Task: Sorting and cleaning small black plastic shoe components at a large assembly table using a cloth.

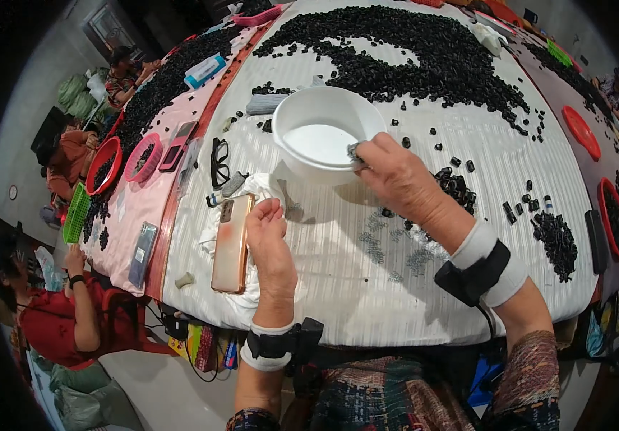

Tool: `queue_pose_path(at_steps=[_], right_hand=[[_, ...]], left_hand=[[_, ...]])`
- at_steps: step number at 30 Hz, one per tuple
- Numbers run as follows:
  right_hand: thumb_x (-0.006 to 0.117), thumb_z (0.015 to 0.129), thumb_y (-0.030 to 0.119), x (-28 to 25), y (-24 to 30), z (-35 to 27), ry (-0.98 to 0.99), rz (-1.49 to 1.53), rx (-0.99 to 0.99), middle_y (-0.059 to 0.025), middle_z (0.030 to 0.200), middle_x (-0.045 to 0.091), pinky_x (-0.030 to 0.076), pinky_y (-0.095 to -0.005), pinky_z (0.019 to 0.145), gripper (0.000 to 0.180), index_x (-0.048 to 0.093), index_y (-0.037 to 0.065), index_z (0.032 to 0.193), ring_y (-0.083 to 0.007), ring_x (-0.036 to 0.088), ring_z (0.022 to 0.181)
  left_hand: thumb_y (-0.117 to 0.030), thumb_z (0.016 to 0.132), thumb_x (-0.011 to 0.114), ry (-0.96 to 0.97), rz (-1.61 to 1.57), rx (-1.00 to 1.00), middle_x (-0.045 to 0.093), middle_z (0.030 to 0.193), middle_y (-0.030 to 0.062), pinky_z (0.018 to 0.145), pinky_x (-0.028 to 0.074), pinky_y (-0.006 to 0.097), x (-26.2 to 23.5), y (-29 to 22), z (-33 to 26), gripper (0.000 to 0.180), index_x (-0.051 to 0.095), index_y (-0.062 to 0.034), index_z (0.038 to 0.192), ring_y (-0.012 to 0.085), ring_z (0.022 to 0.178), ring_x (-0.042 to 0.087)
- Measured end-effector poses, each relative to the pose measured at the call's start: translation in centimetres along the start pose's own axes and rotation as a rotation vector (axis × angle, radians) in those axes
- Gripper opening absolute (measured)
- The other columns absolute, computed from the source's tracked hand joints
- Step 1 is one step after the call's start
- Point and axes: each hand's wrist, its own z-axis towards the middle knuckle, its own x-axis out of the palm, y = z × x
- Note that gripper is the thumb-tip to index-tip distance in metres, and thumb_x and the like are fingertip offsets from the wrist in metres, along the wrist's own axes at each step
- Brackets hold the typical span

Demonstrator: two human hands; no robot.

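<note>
A white plastic bowl stands on the striped cloth in front of me, with a bare bottom showing. My right hand is at its near right rim, fingers pinched round a bunch of small silvery metal pieces. More small metal pieces lie scattered below that hand; their exact kind is too small to make out. My left hand hovers beside a phone in a clear, gold-edged case, fingers loosely extended, holding nothing. A white cloth lies crumpled behind and under the phone.
A large spread of small black parts covers the far table; smaller piles lie right. Folded black glasses and a grey roll are left of the bowl. Other people sit along the left with baskets.
</note>
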Motion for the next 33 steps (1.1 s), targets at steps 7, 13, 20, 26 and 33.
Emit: queue_pose_path(at_steps=[7,13,20,26,33], right_hand=[[0.062,0.080,0.006,0.7,0.8,-0.3,-0.015,-0.121,-0.050,-0.0114,0.085,0.052,0.053,-0.0388,0.064,0.015,0.055,0.006,0.093,-0.0291,0.062,0.076],[0.062,0.078,0.005,0.7,0.5,-1.0,-0.055,-0.111,-0.051,-0.0106,0.085,0.052,0.053,-0.0378,0.063,0.016,0.055,0.006,0.093,-0.0276,0.061,0.075],[0.063,0.077,0.006,1.8,1.3,-0.3,-0.053,-0.181,-0.091,-0.0099,0.087,0.052,0.053,-0.0358,0.064,0.018,0.056,0.007,0.094,-0.0260,0.060,0.076],[0.066,0.075,0.010,2.7,1.3,0.0,-0.017,-0.228,-0.103,-0.0089,0.090,0.053,0.054,-0.0353,0.067,0.023,0.056,0.008,0.096,-0.0256,0.060,0.078],[0.063,0.078,0.007,3.3,1.7,0.4,-0.012,-0.252,-0.062,-0.0085,0.087,0.051,0.053,-0.0357,0.067,0.020,0.054,0.007,0.096,-0.0252,0.059,0.079]], left_hand=[[-0.006,0.085,0.046,0.397,0.315,0.161,0.056,0.114,0.0088,0.098,0.036,0.029,0.5,-0.1,0.4,0.038,0.051,0.0038,0.121,0.0185,0.107,0.050],[-0.014,0.088,0.047,0.413,0.522,0.160,0.054,0.123,0.0104,0.091,0.037,0.023,-0.6,0.7,1.4,0.046,0.047,0.0023,0.131,0.0157,0.108,0.050],[-0.011,0.088,0.046,0.296,0.290,0.108,0.048,0.132,0.0182,0.106,0.029,0.031,-0.3,-2.3,0.6,0.051,0.041,0.0107,0.133,0.0256,0.126,0.043],[-0.017,0.088,0.050,0.157,0.365,0.176,0.058,0.118,0.0139,0.096,0.038,0.028,-0.4,-2.7,1.5,0.046,0.052,0.0074,0.126,0.0203,0.108,0.053],[-0.012,0.092,0.045,0.454,0.671,0.244,0.063,0.110,0.0098,0.091,0.040,0.025,-1.8,-0.9,2.2,0.034,0.058,0.0050,0.119,0.0162,0.102,0.055]])
